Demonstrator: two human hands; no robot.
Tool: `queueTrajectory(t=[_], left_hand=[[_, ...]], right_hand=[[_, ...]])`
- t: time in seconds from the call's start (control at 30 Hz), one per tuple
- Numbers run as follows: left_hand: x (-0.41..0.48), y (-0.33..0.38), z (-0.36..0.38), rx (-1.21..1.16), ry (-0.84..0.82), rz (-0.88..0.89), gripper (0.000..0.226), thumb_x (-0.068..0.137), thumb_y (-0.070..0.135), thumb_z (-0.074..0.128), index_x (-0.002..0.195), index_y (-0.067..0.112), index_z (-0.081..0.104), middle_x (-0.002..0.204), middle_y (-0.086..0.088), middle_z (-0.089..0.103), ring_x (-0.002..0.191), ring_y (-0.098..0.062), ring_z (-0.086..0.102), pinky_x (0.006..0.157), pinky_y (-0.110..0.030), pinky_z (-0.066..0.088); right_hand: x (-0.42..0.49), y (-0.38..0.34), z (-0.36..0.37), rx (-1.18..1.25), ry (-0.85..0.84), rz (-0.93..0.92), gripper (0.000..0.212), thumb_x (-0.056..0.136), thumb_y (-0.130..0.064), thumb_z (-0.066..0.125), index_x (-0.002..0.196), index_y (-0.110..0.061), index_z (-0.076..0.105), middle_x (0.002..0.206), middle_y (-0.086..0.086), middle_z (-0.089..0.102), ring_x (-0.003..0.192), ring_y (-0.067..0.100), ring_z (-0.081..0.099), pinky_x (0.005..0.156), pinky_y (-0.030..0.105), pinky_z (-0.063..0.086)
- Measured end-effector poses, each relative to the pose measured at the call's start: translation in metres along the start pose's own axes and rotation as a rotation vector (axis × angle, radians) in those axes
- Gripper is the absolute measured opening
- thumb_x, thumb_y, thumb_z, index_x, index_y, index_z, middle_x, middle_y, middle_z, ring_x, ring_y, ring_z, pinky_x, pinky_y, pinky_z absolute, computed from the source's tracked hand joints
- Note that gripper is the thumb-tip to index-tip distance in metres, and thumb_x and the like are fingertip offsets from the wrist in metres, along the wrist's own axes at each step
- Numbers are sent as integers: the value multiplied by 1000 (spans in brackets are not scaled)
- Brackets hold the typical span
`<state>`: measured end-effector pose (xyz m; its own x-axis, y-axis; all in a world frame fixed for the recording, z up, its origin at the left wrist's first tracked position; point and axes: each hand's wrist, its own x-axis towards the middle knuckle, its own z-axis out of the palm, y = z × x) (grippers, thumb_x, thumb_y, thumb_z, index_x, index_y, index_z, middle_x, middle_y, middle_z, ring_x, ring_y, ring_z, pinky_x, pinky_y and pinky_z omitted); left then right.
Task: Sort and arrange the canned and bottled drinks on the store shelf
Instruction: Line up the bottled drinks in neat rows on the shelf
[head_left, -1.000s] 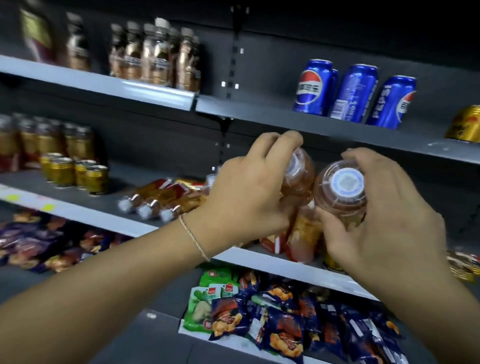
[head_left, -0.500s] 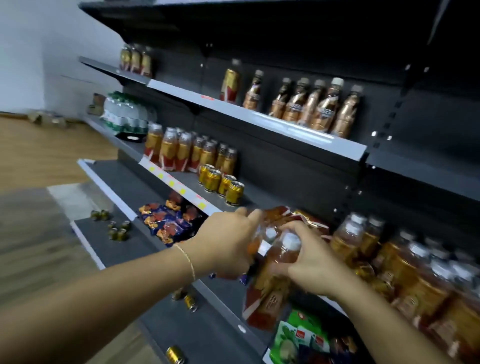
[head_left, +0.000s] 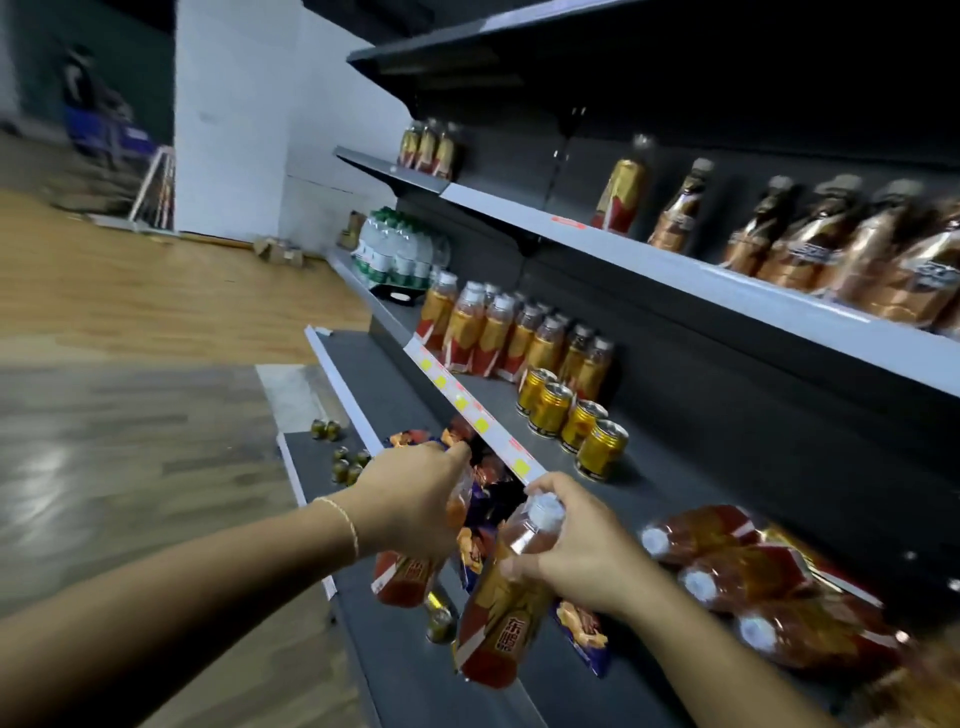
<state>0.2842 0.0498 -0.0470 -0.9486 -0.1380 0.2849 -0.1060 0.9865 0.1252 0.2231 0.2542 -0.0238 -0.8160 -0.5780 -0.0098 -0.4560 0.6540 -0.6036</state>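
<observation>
My left hand (head_left: 415, 499) grips the top of an orange-red drink bottle (head_left: 402, 579) that hangs below it. My right hand (head_left: 576, 551) holds a second bottle (head_left: 498, 618) of the same kind by its neck, white cap up. Both bottles are in front of the middle shelf (head_left: 649, 499). On that shelf stand a row of matching bottles (head_left: 483, 332) and several gold cans (head_left: 566, 421). More of these bottles (head_left: 737, 577) lie on their sides at the right.
The upper shelf (head_left: 675, 270) carries brown bottles (head_left: 831, 244). Water bottles (head_left: 400, 249) stand at the far end. Snack packets (head_left: 488, 499) lie on the shelf below, and small cans (head_left: 345, 462) sit on the bottom ledge. Wooden floor stretches to the left.
My view has swung left along the shelving. Both hands have carried their bottles down and left, from shelf height to in front of the shelf edge.
</observation>
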Motion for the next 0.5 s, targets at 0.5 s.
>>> queueTrajectory(t=[0.5], left_hand=[[178, -47, 4, -50, 69, -124, 49, 67, 36, 65, 108, 21, 44, 81, 3, 51, 73, -23, 56, 52, -31, 50]], right_hand=[[202, 14, -53, 160, 152, -135, 65, 56, -16, 94, 100, -40, 52, 91, -13, 66, 73, 0, 67, 57, 16, 54]])
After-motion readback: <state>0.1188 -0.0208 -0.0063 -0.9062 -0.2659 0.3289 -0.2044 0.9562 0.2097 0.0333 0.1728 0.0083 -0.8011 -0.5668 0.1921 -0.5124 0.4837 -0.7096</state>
